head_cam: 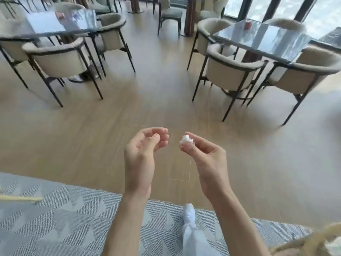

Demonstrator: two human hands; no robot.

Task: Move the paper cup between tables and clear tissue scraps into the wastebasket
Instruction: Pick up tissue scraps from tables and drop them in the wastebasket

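White tissue scrap (186,140) in right hand (206,159)

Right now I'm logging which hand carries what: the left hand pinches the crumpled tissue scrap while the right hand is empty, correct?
Not quite: the hands are swapped. In the head view the right hand pinches the crumpled tissue scrap, while the left hand is empty, fingers loosely curled.

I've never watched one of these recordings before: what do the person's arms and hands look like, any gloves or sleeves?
Both are bare: the left hand and right hand wear no gloves, rings or watch, and no sleeve shows on either forearm. Below them, a pale trouser leg and white shoe are visible.
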